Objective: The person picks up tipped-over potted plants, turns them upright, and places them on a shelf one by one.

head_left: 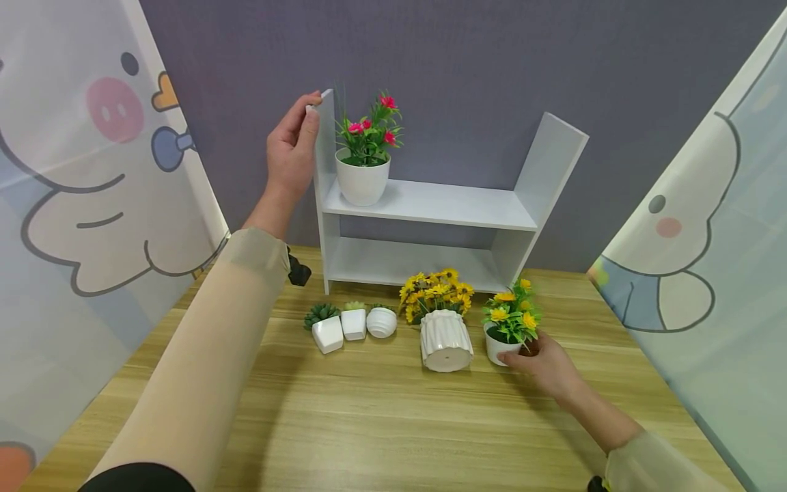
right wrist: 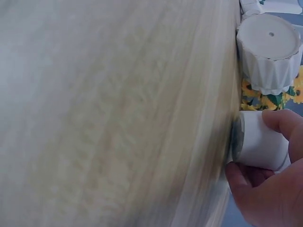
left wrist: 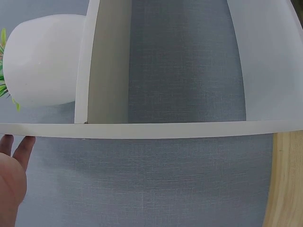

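Note:
A white two-tier shelf (head_left: pixel 430 203) stands at the back of the table. My left hand (head_left: pixel 294 150) holds the top of its left side panel (head_left: pixel 325 147); in the left wrist view, fingertips (left wrist: pixel 24 147) meet the panel's outer face. On the upper tier, beside that hand, stands a white pot with pink flowers (head_left: pixel 363 179). At the front right, my right hand (head_left: pixel 549 365) grips a small white pot of yellow flowers (head_left: pixel 501 345), thumb and fingers around the pot. The right wrist view shows this white pot (right wrist: pixel 262 142) close to the tabletop.
Left of the right hand, a fluted white pot with yellow daisies (head_left: pixel 446 342) lies tipped, its base facing me. Further left lie several small white succulent pots (head_left: pixel 328 335) on the wooden table (head_left: pixel 369 424). A grey wall (head_left: pixel 467 68) rises behind; cartoon-printed curtains (head_left: pixel 688 225) flank both sides.

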A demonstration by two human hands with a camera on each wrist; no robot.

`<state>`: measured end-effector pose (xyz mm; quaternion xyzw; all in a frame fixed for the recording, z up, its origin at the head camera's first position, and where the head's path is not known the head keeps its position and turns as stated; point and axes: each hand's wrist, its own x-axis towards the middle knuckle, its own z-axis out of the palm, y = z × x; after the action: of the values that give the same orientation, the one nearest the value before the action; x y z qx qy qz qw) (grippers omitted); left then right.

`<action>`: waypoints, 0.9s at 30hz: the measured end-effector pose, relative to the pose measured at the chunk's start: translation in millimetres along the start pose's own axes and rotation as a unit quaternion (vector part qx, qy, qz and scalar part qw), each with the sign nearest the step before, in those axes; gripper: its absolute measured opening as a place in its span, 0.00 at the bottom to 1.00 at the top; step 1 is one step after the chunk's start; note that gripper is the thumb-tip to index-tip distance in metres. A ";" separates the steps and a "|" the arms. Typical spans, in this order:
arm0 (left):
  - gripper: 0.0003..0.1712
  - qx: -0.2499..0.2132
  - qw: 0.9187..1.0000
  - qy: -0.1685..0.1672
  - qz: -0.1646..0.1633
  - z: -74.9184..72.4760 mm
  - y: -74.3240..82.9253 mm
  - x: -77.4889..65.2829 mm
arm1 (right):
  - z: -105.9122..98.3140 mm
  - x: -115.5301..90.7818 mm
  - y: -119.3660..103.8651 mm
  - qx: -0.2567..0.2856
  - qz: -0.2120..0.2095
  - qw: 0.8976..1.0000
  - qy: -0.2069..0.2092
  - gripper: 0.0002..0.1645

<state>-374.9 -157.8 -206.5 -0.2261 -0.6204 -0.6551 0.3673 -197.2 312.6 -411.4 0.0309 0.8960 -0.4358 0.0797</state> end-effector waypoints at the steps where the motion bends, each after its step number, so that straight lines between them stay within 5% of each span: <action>1: 0.21 0.000 1.000 0.000 0.000 0.2 0.0 0.0 | 0.2 0.8 0.1 0.004 -0.001 1.000 -0.003 0.58; 6: 0.20 0.005 1.000 -0.001 0.018 1.2 1.3 -1.0 | 1.9 4.6 -0.3 0.002 -0.010 1.000 -0.006 0.59; 11: 0.20 0.009 0.999 -0.003 0.036 1.6 1.0 -2.3 | 4.9 8.0 0.7 -0.044 -0.063 0.997 0.016 0.52; 18: 0.21 0.000 1.000 -0.004 0.012 1.5 0.0 -0.1 | 8.9 13.6 3.4 -0.034 -0.099 0.994 0.024 0.52; 27: 0.22 -0.002 1.000 -0.004 0.000 -0.1 3.6 -1.9 | 15.0 22.1 5.8 -0.096 -0.158 0.981 0.053 0.47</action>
<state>-370.9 -157.4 -205.6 -0.2290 -0.6207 -0.6553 0.3646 -216.6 304.1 -428.7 -0.0959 0.9303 -0.3524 -0.0356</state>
